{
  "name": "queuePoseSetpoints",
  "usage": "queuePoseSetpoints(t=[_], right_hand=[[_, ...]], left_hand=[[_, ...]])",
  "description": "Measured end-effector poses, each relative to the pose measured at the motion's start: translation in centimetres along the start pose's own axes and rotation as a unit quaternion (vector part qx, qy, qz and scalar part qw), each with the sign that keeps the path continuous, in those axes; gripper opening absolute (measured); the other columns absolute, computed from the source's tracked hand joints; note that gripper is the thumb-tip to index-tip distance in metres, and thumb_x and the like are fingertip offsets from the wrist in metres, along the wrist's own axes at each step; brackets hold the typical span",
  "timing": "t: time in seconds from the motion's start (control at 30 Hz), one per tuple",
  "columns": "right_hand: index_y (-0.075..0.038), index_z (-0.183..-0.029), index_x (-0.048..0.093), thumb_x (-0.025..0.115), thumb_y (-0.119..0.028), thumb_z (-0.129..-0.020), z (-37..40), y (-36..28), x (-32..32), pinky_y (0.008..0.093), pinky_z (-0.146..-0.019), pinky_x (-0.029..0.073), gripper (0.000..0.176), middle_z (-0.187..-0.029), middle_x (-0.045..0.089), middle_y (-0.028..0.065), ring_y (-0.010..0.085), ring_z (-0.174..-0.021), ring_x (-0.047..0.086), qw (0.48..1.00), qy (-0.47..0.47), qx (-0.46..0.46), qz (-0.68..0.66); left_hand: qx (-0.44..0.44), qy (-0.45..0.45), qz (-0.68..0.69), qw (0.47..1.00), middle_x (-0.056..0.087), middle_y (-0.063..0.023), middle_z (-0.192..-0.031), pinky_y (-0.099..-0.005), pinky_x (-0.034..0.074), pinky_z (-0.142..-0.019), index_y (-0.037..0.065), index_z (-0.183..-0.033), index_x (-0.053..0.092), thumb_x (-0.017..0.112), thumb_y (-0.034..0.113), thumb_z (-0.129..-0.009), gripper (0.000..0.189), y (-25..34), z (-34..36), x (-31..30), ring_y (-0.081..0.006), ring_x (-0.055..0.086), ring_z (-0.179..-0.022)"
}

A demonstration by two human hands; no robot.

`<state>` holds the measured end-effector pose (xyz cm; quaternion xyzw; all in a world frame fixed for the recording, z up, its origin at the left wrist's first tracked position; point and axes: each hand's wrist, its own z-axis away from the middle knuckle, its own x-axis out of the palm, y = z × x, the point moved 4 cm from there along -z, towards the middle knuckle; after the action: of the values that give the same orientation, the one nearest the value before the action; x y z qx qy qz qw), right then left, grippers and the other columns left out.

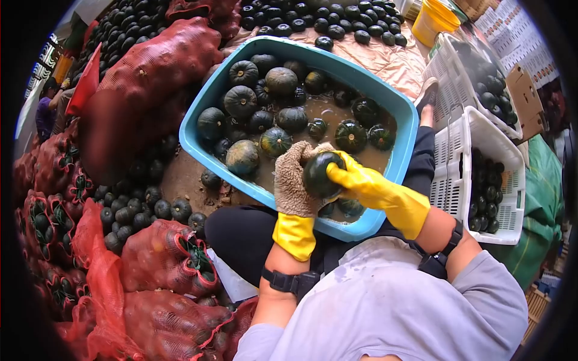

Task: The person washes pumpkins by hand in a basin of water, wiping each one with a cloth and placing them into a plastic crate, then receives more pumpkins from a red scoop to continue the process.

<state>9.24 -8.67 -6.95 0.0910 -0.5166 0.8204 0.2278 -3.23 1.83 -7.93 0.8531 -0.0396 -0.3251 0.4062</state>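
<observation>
A wet, dark green kabocha squash (320, 177) is between my two hands, above the near side of a blue tub (265, 47). My left hand (295, 183), in a yellow glove under a brown fuzzy washing mitt, is closed around the squash's left side. On its right side, my right hand (361, 180) in a yellow rubber glove grips it with bent fingers. Several more green squashes (276, 142) sit in the tub's murky brown water, some with orange or pale patches. The palm sides of both hands are hidden.
Red mesh sacks (156, 265) of squashes crowd the left, with loose squashes (135, 210) on the floor beside them. White crates (512, 210) holding dark squashes stand at the right. A yellow bucket (435, 21) and many squashes (325, 42) on a sheet are at the back.
</observation>
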Motion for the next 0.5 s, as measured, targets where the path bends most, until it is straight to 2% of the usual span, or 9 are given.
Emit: queuePoseSetpoints(t=[0.07,0.13,0.2,0.23,0.33,0.37,0.43,0.47,0.5], right_hand=[[-0.022,-0.154,0.052,0.071,-0.056,-0.103,-1.8,4.2,-0.6,0.0375,-0.096,0.059,0.064,-0.142,0.063,0.0060,0.0213,-0.124,0.065,0.981,0.061,0.026,-0.185],[-0.019,-0.154,0.053,0.073,-0.050,-0.102,-2.5,4.1,-2.4,0.0403,-0.098,0.059,0.063,-0.138,0.064,0.0091,0.0250,-0.123,0.066,0.993,0.121,-0.004,0.009],[-0.018,-0.154,0.053,0.075,-0.046,-0.101,-2.5,1.4,-3.8,0.0420,-0.100,0.058,0.064,-0.137,0.065,0.0116,0.0284,-0.124,0.066,0.894,0.124,-0.103,0.419],[-0.016,-0.155,0.052,0.077,-0.042,-0.099,-1.6,0.8,-2.9,0.0437,-0.103,0.056,0.067,-0.139,0.064,0.0162,0.0332,-0.123,0.067,0.921,0.118,-0.190,0.320],[-0.013,-0.156,0.051,0.075,-0.039,-0.100,0.5,-1.9,-0.5,0.0429,-0.106,0.055,0.066,-0.140,0.064,0.0176,0.0349,-0.123,0.067,0.829,0.051,-0.237,0.504],[-0.013,-0.157,0.050,0.073,-0.035,-0.103,0.7,-3.1,-0.1,0.0432,-0.107,0.054,0.063,-0.142,0.063,0.0182,0.0359,-0.122,0.068,0.889,0.025,-0.124,0.440],[-0.016,-0.157,0.050,0.071,-0.044,-0.105,-2.1,1.5,-1.9,0.0405,-0.095,0.059,0.063,-0.141,0.064,0.0118,0.0274,-0.116,0.068,0.986,0.031,-0.096,0.135],[-0.016,-0.157,0.050,0.071,-0.048,-0.106,-2.6,3.7,-1.2,0.0389,-0.090,0.059,0.064,-0.141,0.065,0.0094,0.0240,-0.114,0.069,0.993,0.061,-0.071,-0.078],[-0.017,-0.158,0.049,0.069,-0.053,-0.106,-2.9,4.1,-0.6,0.0352,-0.084,0.059,0.066,-0.141,0.064,0.0060,0.0186,-0.116,0.066,0.987,0.105,-0.065,-0.105]], left_hand=[[0.055,0.084,-0.073,0.992,0.070,-0.0105,-0.123,-0.0468,0.050,-0.100,0.013,-0.129,0.067,0.096,0.025,-0.057,0.079,-2.0,1.2,2.1,-0.0363,0.066,-0.116],[-0.050,0.029,-0.002,0.998,0.071,-0.0127,-0.125,-0.0474,0.051,-0.101,0.012,-0.128,0.067,0.096,0.025,-0.057,0.078,0.5,0.4,1.3,-0.0375,0.067,-0.117],[-0.037,0.027,-0.011,0.999,0.071,-0.0179,-0.126,-0.0484,0.053,-0.103,0.007,-0.130,0.065,0.095,0.026,-0.062,0.077,1.2,0.8,1.2,-0.0421,0.069,-0.116],[-0.018,0.013,-0.007,1.000,0.071,-0.0198,-0.127,-0.0487,0.053,-0.103,0.006,-0.132,0.064,0.096,0.027,-0.063,0.079,0.8,0.8,1.3,-0.0435,0.069,-0.116],[-0.004,-0.091,0.064,0.994,0.070,-0.0221,-0.128,-0.0485,0.054,-0.104,0.005,-0.135,0.062,0.099,0.031,-0.061,0.087,1.6,-0.8,-1.2,-0.0445,0.068,-0.117],[-0.029,-0.053,0.045,0.997,0.069,-0.0213,-0.129,-0.0474,0.054,-0.104,0.005,-0.135,0.062,0.100,0.034,-0.061,0.088,0.4,0.4,-1.3,-0.0440,0.067,-0.119],[-0.014,0.005,-0.034,0.999,0.068,-0.0201,-0.130,-0.0475,0.053,-0.105,0.005,-0.133,0.063,0.099,0.036,-0.062,0.085,-1.6,2.0,0.7,-0.0436,0.066,-0.121],[-0.005,0.033,-0.073,0.997,0.068,-0.0195,-0.131,-0.0476,0.052,-0.106,0.005,-0.133,0.064,0.099,0.036,-0.063,0.084,-1.9,2.4,1.5,-0.0434,0.065,-0.121],[0.020,0.041,-0.120,0.992,0.069,-0.0204,-0.129,-0.0504,0.050,-0.110,0.005,-0.131,0.065,0.095,0.034,-0.068,0.076,-1.5,2.3,1.9,-0.0444,0.067,-0.119]])
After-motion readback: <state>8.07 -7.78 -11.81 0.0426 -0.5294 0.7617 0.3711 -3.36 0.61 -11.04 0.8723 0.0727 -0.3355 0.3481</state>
